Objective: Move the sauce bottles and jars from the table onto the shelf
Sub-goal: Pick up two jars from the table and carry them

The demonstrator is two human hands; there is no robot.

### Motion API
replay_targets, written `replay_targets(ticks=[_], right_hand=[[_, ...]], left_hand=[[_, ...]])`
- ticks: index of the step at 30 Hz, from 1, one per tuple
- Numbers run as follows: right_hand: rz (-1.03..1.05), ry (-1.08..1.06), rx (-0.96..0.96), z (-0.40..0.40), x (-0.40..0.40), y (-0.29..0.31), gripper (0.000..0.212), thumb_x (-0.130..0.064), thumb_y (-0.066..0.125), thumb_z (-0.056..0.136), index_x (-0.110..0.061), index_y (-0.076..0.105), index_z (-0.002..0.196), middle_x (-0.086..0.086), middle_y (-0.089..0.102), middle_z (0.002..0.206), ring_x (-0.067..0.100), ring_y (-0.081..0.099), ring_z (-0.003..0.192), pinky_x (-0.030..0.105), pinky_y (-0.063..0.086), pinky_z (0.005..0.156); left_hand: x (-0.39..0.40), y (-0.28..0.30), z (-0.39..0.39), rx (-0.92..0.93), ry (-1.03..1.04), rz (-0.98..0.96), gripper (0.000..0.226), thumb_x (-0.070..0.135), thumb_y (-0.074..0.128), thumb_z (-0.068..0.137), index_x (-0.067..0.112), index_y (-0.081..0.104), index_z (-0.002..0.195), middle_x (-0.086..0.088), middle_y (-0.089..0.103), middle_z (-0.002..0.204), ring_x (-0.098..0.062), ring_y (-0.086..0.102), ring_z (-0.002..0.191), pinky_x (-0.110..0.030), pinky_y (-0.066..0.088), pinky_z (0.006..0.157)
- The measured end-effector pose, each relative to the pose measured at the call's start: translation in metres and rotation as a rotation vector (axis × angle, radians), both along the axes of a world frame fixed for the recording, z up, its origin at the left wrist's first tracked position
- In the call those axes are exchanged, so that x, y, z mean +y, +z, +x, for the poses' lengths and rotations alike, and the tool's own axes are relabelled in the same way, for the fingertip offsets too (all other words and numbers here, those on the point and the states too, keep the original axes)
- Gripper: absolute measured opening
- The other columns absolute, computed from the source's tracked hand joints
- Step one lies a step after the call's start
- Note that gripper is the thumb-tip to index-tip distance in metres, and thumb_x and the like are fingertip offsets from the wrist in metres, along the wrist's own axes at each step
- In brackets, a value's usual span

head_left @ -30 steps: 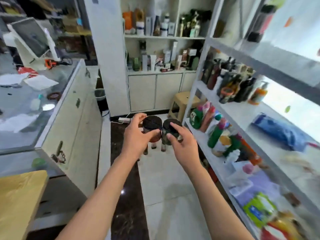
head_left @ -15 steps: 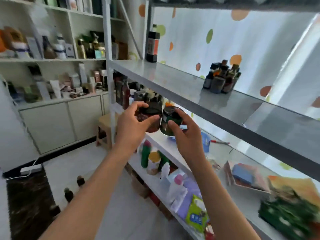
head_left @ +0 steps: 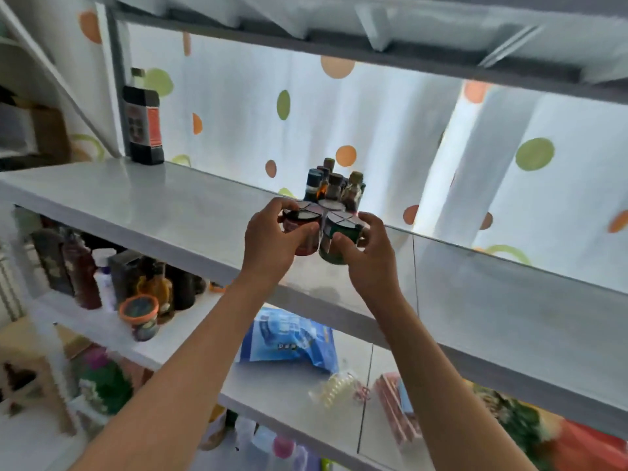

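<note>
- We are holding 2 jars at the centre of the frame, over the grey shelf (head_left: pixel 176 212), just in front of a cluster of small bottles (head_left: pixel 334 186).
- Our left hand (head_left: pixel 272 246) is gripping the red jar (head_left: pixel 300 232); our right hand (head_left: pixel 370 256) is gripping the green jar (head_left: pixel 339 241), the 2 jars touching.
- We are judging them glass: rigid, fairly heavy, smooth, breakable. Gripping round the sides below the lid seems safest.
</note>
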State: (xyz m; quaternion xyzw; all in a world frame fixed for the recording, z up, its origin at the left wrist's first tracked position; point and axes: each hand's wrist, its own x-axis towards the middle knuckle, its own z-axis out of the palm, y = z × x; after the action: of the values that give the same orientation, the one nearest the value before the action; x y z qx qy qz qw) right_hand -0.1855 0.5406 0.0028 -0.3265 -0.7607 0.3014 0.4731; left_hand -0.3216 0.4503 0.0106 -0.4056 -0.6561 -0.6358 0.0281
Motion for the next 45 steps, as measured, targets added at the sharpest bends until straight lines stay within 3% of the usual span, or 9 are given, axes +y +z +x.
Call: replay_targets(ticks=[3, 11, 14, 17, 20, 26, 30, 34, 45], right_hand=[[-0.031, -0.072, -0.085, -0.027, 0.025, -0.001, 0.054, -0.036, 0.068, 0.086, -0.025, 0.044, 0.134, -0.006, 0.060, 0.091, 0.022, 0.064, 0.090, 0.035, 0.052, 0.079], [-0.058, -0.156, -0.113, -0.070, 0.057, -0.018, 0.054, -0.030, 0.068, 0.087, -0.017, 0.043, 0.133, 0.006, 0.068, 0.109, 0.025, 0.064, 0.097, 0.036, 0.051, 0.083], [-0.068, -0.173, -0.092, -0.072, 0.061, -0.024, 0.054, -0.029, 0.071, 0.086, -0.017, 0.045, 0.132, 0.001, 0.067, 0.107, 0.018, 0.062, 0.094, 0.024, 0.046, 0.076], [-0.121, -0.183, -0.045, -0.071, 0.066, -0.025, 0.057, -0.026, 0.075, 0.083, -0.016, 0.045, 0.131, -0.010, 0.059, 0.098, -0.001, 0.056, 0.080, -0.003, 0.036, 0.063], [-0.129, -0.176, -0.065, -0.069, 0.067, -0.028, 0.058, -0.021, 0.076, 0.081, -0.015, 0.046, 0.130, -0.013, 0.056, 0.094, -0.012, 0.049, 0.075, -0.007, 0.032, 0.062], [-0.122, -0.184, -0.111, -0.066, 0.063, -0.027, 0.061, -0.018, 0.075, 0.080, -0.012, 0.044, 0.132, -0.006, 0.058, 0.104, 0.003, 0.054, 0.085, 0.001, 0.035, 0.068], [-0.046, -0.231, -0.282, -0.057, 0.052, -0.029, 0.057, -0.012, 0.067, 0.082, -0.006, 0.043, 0.134, 0.013, 0.054, 0.131, 0.027, 0.052, 0.119, 0.025, 0.037, 0.091], [0.119, -0.240, -0.365, -0.049, 0.033, -0.018, 0.061, -0.009, 0.062, 0.084, -0.005, 0.038, 0.140, 0.014, 0.044, 0.143, 0.030, 0.042, 0.133, 0.040, 0.032, 0.114], [0.385, 0.388, -0.095, -0.005, -0.079, -0.046, 0.072, 0.005, 0.049, 0.090, -0.013, 0.023, 0.154, 0.012, 0.023, 0.161, 0.028, 0.020, 0.149, 0.041, 0.021, 0.120]], left_hand=[[0.034, -0.004, -0.028, 0.004, -0.008, -0.074, 0.040, 0.036, 0.082, 0.073, 0.021, 0.061, 0.104, -0.002, 0.068, 0.107, -0.021, 0.062, 0.101, -0.038, 0.053, 0.085], [0.090, -0.023, -0.070, 0.007, -0.072, -0.144, 0.039, 0.028, 0.083, 0.073, 0.016, 0.063, 0.104, -0.006, 0.068, 0.102, -0.024, 0.061, 0.100, -0.040, 0.052, 0.086], [0.098, -0.026, -0.073, 0.039, -0.070, -0.148, 0.040, 0.028, 0.081, 0.075, 0.015, 0.062, 0.108, -0.005, 0.068, 0.106, -0.024, 0.061, 0.101, -0.040, 0.052, 0.087], [0.101, -0.029, -0.075, 0.096, -0.064, -0.145, 0.041, 0.027, 0.080, 0.077, 0.014, 0.061, 0.110, -0.006, 0.068, 0.107, -0.025, 0.062, 0.098, -0.038, 0.052, 0.086], [0.101, -0.030, -0.074, 0.135, -0.058, -0.148, 0.044, 0.024, 0.079, 0.077, 0.014, 0.060, 0.114, -0.006, 0.067, 0.108, -0.025, 0.062, 0.097, -0.032, 0.050, 0.083], [0.098, -0.031, -0.069, 0.160, -0.069, -0.213, 0.071, 0.024, 0.080, 0.077, 0.011, 0.044, 0.137, -0.010, 0.057, 0.133, -0.026, 0.054, 0.119, -0.025, 0.039, 0.094], [0.077, -0.030, -0.059, 0.284, 0.118, -0.186, 0.075, 0.026, 0.074, 0.085, 0.010, 0.034, 0.146, -0.008, 0.035, 0.154, -0.022, 0.031, 0.142, -0.028, 0.024, 0.112], [0.047, -0.035, -0.036, 0.416, 0.185, -0.293, 0.066, 0.029, 0.060, 0.094, 0.014, 0.028, 0.150, -0.005, 0.023, 0.159, -0.020, 0.019, 0.147, -0.041, 0.018, 0.119], [-0.086, -0.060, 0.050, 0.626, 0.655, -0.372, 0.050, 0.016, 0.042, 0.101, 0.011, 0.030, 0.149, -0.003, 0.026, 0.158, -0.024, 0.008, 0.149, -0.053, 0.012, 0.119]])
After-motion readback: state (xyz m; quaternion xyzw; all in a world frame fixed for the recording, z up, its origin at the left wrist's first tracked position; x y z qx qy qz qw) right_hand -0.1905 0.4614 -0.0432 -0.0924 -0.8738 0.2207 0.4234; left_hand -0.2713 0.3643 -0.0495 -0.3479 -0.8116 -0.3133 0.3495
